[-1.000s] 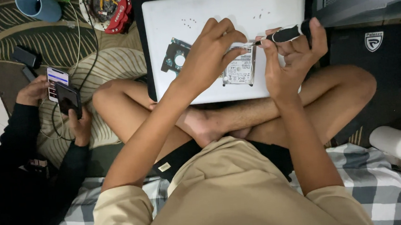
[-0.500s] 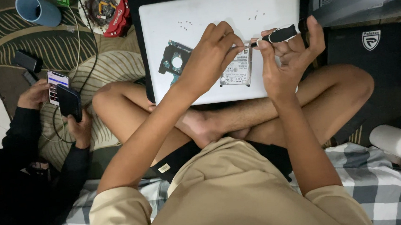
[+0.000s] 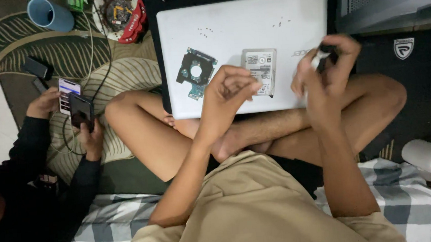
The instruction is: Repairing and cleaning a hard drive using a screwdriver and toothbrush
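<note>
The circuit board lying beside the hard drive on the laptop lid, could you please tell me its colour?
The circuit board is teal green with a round hole, clearest in the head view.

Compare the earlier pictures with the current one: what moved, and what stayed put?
The left hand has lifted off the hard drive, leaving it uncovered. The right hand has drawn back, its fingers closed around the dark tool. The circuit board and white laptop stayed put.

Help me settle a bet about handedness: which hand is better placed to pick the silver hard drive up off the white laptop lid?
Probably the left hand: it hovers loosely curled right beside the hard drive and looks empty. The right hand is farther off and already grips a dark tool.
</note>
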